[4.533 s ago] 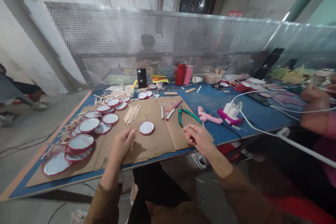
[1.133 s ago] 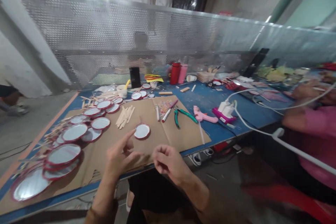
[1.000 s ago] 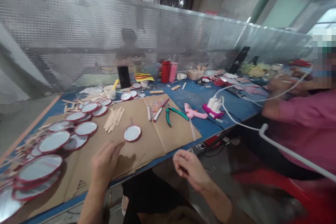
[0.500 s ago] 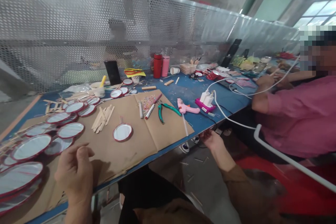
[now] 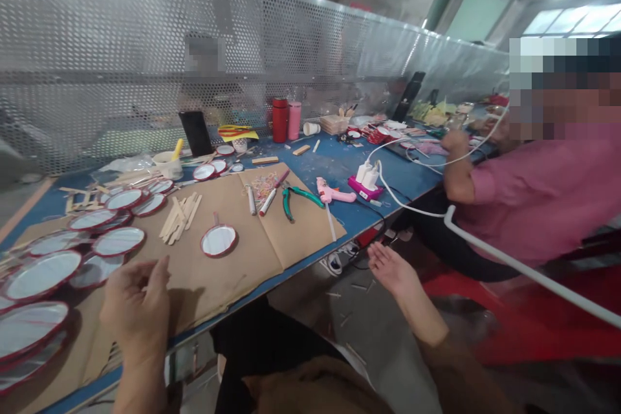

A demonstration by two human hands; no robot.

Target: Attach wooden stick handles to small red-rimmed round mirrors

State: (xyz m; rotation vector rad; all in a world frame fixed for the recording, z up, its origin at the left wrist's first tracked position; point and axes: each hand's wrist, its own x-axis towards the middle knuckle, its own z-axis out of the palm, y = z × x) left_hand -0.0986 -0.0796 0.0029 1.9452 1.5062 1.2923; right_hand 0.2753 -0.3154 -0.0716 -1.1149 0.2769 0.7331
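Note:
My left hand (image 5: 134, 307) hovers over the near edge of the cardboard sheet (image 5: 242, 272), fingers loosely curled, thumb apart, nothing visible in it. Beside it on the left lie several overlapping round mirror-like discs with red rims (image 5: 43, 275). One small red-rimmed disc with a short handle (image 5: 218, 240) lies alone on the cardboard, near a heap of flat wooden sticks (image 5: 180, 218). My right hand (image 5: 391, 270) is held palm up beyond the table's front edge, fingers stretched and empty. The pink glue gun (image 5: 334, 192) and green-handled pliers (image 5: 301, 197) are the nearest tools to it.
Two markers (image 5: 251, 200) lie by colourful rubber bands (image 5: 266, 186). White chargers fill a magenta power strip (image 5: 365, 186), with cables trailing. A white pipe (image 5: 514, 259) slants across the right, before a person in a pink shirt (image 5: 538, 187). A perforated metal screen (image 5: 145, 65) stands behind the blue table.
My right hand has come away from under the table edge by the cable, its palm turned up and fingers straightened. My left hand stays nearly where it was. The view has swung slightly right.

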